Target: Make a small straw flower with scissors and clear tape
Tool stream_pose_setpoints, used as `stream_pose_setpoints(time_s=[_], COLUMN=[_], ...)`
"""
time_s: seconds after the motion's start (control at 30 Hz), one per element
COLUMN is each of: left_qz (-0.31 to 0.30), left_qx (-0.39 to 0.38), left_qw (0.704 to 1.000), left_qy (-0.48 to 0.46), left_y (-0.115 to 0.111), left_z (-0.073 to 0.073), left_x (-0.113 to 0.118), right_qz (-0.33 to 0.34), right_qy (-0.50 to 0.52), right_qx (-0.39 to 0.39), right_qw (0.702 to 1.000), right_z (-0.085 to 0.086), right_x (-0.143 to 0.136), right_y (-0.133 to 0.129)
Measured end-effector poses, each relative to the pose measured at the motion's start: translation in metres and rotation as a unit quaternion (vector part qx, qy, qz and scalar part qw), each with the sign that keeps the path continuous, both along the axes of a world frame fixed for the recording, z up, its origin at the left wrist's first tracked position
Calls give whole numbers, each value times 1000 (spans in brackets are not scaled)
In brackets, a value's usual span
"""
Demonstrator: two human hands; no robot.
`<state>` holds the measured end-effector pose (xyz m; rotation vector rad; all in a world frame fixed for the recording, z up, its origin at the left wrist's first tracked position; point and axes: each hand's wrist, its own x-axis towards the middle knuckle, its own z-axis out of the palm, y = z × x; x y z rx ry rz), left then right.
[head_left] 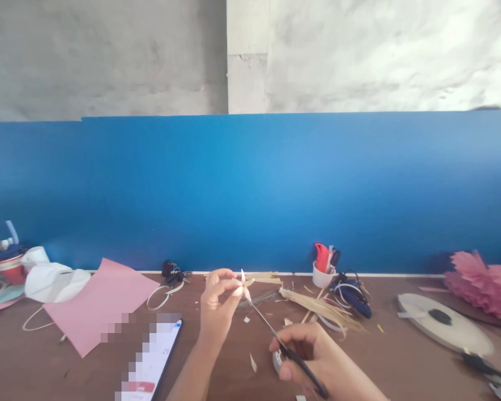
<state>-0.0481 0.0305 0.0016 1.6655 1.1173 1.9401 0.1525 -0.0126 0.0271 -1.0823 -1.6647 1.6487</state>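
Raised over the brown tabletop, my left hand (220,303) pinches a small pale flower-like piece (246,283) with pointed petals between thumb and fingertips. My right hand (307,353) grips black-handled scissors (267,323). Their long metal blades reach up and left to the lower edge of the pale piece; whether they touch it I cannot tell. Partly hidden behind my right fingers is a white roll or ring (277,362). A loose cream petal (253,363) lies on the table between my two forearms.
Dried straw-like strips (317,306) lie behind my right hand, near a white cup (323,275) of pens. At left are pink paper (100,309) and a phone (156,362). A pale oval disc (446,328) and pink ruffled paper (482,284) sit at right. A blue partition (250,195) stands behind.
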Motion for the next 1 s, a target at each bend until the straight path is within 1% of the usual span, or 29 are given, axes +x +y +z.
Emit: stream_pose_setpoints(time_s=[0.17,0.37,0.47,0.67,0.73,0.9,0.97,1.0], left_qz=[-7,-7,2,19,24,16,-5,-17], left_qx=[-4,1,7,21,22,-10,-29,-39], left_qw=[1000,1000,1000,1000,999,999,998,997], left_qy=[-7,-12,-10,-10,-10,-41,-57,-63], left_y=[1,0,1,1,1,4,5,5], left_z=[-1,-1,-2,-2,-2,-7,-8,-8], left_x=[0,1,1,2,2,0,-1,0], right_qz=[-7,-2,5,-13,-9,9,-18,-66], right_qy=[10,10,4,-18,-22,-46,-92,-131], right_qx=[-13,0,9,10,10,-8,15,54], right_qw=[1000,1000,1000,1000,1000,999,995,988], right_z=[1,2,3,3,3,6,3,0], right_x=[-1,-2,-2,-2,-3,4,10,14], right_y=[-2,-3,-2,-3,-3,1,8,13])
